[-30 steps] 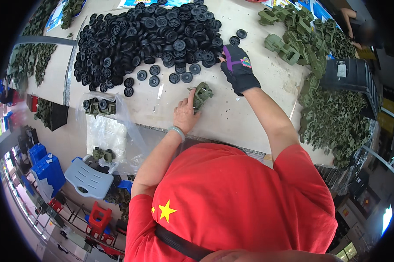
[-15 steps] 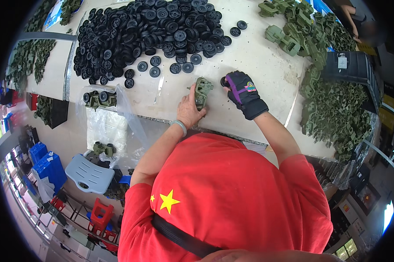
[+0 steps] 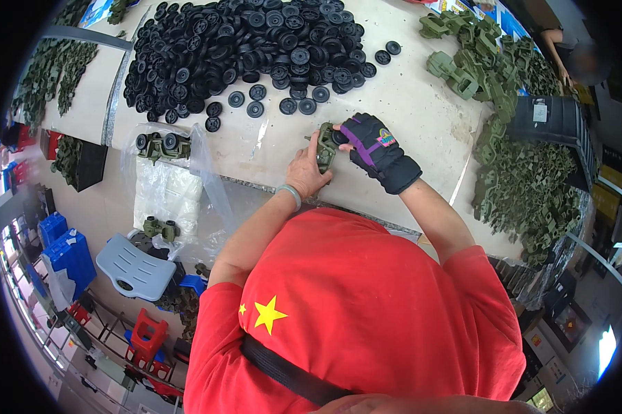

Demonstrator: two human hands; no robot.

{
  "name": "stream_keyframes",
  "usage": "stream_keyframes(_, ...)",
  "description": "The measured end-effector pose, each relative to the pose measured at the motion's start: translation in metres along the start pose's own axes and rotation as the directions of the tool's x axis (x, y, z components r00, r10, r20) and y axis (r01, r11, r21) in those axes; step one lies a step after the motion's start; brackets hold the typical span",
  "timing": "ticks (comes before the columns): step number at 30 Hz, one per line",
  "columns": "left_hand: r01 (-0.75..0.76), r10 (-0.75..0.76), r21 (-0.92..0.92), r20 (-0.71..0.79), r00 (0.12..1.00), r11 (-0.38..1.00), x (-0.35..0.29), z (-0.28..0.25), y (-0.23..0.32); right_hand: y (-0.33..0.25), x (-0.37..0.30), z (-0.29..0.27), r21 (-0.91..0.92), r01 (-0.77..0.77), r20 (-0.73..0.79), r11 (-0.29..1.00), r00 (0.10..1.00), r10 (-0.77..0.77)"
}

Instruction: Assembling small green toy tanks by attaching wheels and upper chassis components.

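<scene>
My bare left hand (image 3: pixel 305 172), with a band at its wrist, is closed on a green plastic toy vehicle body (image 3: pixel 324 153) at the near part of the table. My right hand (image 3: pixel 381 153) wears a dark fingerless glove with purple trim. Its fingers pinch a black toy wheel (image 3: pixel 339 136) at the right side of the vehicle body. Whether the wheel sits on an axle there I cannot tell. Beyond both hands, several loose wheels (image 3: pixel 288 106) lie in front of a large heap of black wheels (image 3: pixel 235 55).
Green vehicle parts (image 3: pixel 525 186) are heaped at the right, beside a black crate (image 3: pixel 545 117). A clear plastic bag (image 3: pixel 218 196) hangs at the table's left front edge, near a wheeled green vehicle (image 3: pixel 162 146). A grey-blue chair (image 3: pixel 135 268) stands below. Another person's arm (image 3: pixel 554 52) shows at far right.
My right hand has moved left with the wheel, bringing it from apart to against the toy vehicle body. The left hand still holds the body. The whole view has shifted slightly.
</scene>
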State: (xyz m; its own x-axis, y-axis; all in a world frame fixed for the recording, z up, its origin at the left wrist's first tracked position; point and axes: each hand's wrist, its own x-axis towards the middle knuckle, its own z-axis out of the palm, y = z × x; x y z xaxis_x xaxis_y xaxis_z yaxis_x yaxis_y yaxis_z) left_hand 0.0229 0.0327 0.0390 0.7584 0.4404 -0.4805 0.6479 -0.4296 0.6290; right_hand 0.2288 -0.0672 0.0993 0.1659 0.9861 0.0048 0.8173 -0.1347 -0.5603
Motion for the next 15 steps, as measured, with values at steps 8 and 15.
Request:
stream_keyframes(8, -0.031, 0.030, -0.012, -0.009, 0.999, 0.999, 0.004, 0.003, -0.003, 0.000, -0.013, 0.016, -0.008, 0.008, -0.061, 1.000, 0.998, -0.009)
stream_keyframes(15, -0.040, 0.039, 0.042, 0.021, 0.999, 0.998, 0.004, -0.008, -0.003, -0.010, -0.007, 0.021, 0.006, -0.046, -0.138, 0.999, 0.989, 0.047)
